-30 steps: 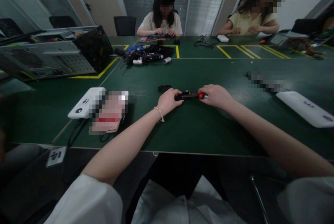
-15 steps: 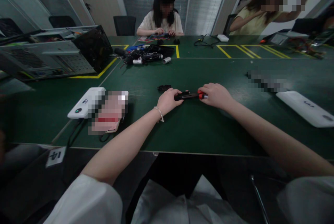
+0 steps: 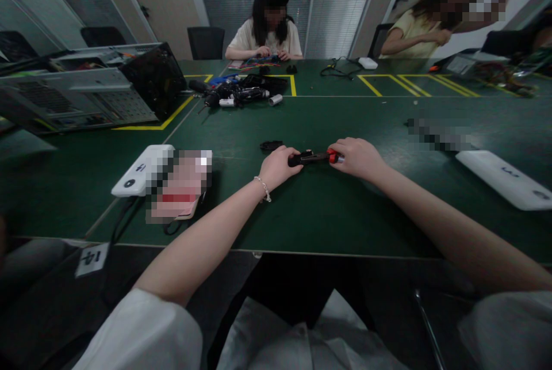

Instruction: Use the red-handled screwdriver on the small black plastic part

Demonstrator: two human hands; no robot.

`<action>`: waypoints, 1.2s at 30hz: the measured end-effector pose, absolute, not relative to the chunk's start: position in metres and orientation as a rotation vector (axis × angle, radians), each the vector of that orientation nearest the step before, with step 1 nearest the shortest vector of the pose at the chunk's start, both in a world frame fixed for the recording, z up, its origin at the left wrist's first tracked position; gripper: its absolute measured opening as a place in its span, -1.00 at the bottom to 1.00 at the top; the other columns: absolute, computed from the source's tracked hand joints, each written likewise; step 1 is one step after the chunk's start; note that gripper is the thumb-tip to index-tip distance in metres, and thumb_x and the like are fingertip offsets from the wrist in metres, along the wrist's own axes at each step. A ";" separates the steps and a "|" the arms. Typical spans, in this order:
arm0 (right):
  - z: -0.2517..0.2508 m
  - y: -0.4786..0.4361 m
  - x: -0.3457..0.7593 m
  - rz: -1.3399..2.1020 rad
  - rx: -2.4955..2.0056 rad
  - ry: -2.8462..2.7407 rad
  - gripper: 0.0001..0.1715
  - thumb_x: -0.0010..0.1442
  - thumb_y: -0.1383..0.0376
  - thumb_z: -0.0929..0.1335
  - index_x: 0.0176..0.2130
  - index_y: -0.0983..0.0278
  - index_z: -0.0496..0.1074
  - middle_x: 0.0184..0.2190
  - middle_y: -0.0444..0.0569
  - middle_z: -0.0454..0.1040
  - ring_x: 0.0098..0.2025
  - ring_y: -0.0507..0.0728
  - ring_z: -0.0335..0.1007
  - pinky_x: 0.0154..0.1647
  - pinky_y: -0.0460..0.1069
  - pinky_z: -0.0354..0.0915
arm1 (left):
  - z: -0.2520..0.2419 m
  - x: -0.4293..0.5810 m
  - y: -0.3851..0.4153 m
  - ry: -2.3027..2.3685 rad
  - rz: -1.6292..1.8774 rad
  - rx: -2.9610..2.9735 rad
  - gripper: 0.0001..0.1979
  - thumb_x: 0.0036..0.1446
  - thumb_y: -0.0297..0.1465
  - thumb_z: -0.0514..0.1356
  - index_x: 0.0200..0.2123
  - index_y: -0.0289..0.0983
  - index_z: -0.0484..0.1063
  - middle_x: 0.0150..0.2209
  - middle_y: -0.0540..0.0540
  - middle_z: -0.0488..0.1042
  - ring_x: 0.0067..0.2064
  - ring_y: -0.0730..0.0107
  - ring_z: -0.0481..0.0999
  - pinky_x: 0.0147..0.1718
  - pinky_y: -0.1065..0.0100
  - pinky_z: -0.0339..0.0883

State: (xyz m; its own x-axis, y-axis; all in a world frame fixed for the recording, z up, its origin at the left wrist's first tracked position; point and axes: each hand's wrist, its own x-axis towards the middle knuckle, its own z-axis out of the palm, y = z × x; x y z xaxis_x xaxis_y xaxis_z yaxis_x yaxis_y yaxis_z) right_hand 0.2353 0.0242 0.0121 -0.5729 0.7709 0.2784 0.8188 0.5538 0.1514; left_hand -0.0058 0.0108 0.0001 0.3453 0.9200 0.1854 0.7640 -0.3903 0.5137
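Observation:
My left hand (image 3: 280,167), with a bracelet at its wrist, is closed around a small black part (image 3: 301,158) just above the green table (image 3: 319,209). My right hand (image 3: 356,157) is wrapped round the red handles of a pair of pliers (image 3: 321,157). The metal jaws point left and meet the black part; how they touch it is too small to tell. Another small black piece (image 3: 271,145) lies on the table just beyond my left hand.
A computer case (image 3: 90,88) lies at the far left. White power bank (image 3: 142,170) and pink phone (image 3: 183,186) are left of my arms; another white power bank (image 3: 504,179) is at right. Black cables and tools (image 3: 241,91) lie ahead. Two people sit across.
My hands have barely moved. Across the table at the right, a person's hand has come down from near the face.

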 end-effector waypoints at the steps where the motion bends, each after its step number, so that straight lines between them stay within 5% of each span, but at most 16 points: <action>1: 0.012 0.024 0.235 -0.395 -1.355 -2.604 -0.65 0.13 0.16 0.26 -0.18 0.30 0.46 -0.29 0.05 0.50 -0.27 0.17 0.36 -0.26 0.05 0.24 | 0.001 -0.006 0.011 1.491 0.641 2.278 -0.66 0.06 -0.28 0.23 -0.09 -0.25 0.46 -0.14 -0.12 0.46 -0.16 0.28 0.46 -0.19 0.28 0.37; 36: 0.014 0.023 0.232 -0.448 -1.402 -2.623 -0.67 0.13 0.16 0.25 -0.25 0.29 0.47 -0.33 0.06 0.50 -0.30 0.17 0.37 -0.33 0.04 0.22 | 0.000 -0.006 0.011 1.495 0.632 2.283 -0.67 0.07 -0.28 0.23 -0.08 -0.25 0.46 -0.15 -0.11 0.46 -0.18 0.29 0.46 -0.22 0.30 0.35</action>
State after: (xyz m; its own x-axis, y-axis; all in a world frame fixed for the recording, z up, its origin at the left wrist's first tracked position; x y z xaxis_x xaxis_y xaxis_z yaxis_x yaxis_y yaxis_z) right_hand 0.2320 0.0230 0.0136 -0.5585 0.7895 0.2545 0.8292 0.5232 0.1966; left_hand -0.0056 0.0106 0.0003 0.3479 0.9203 0.1789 0.7695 -0.3893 0.5062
